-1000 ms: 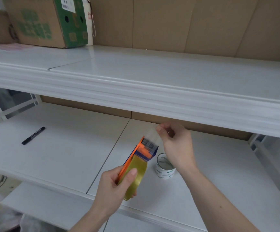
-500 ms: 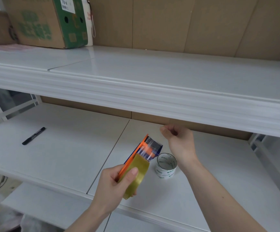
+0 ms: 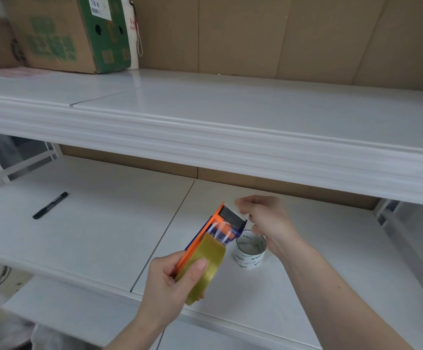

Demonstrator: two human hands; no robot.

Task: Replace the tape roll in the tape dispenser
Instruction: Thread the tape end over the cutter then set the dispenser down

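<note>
My left hand (image 3: 165, 286) grips an orange and blue tape dispenser (image 3: 230, 218) by its lower end, thumb pressed on the yellowish tape roll (image 3: 202, 256) mounted in it. The dispenser tilts up and away, cutter end at the top. A clear strip of tape runs from the roll up over the front roller. My right hand (image 3: 268, 221) is just right of the cutter, fingertips pinched on the barely visible tape end. An empty white tape core (image 3: 250, 251) stands on the lower shelf (image 3: 104, 223) below my right wrist.
A black pen (image 3: 50, 205) lies at the left of the lower shelf. The thick front edge of the upper shelf (image 3: 205, 137) overhangs close above my hands. A cardboard box (image 3: 61, 31) and a white bottle (image 3: 132, 34) stand at the upper shelf's back left.
My right hand has come down from high above the dispenser to beside its cutter, laying the tape over the front. The dispenser has tipped slightly forward.
</note>
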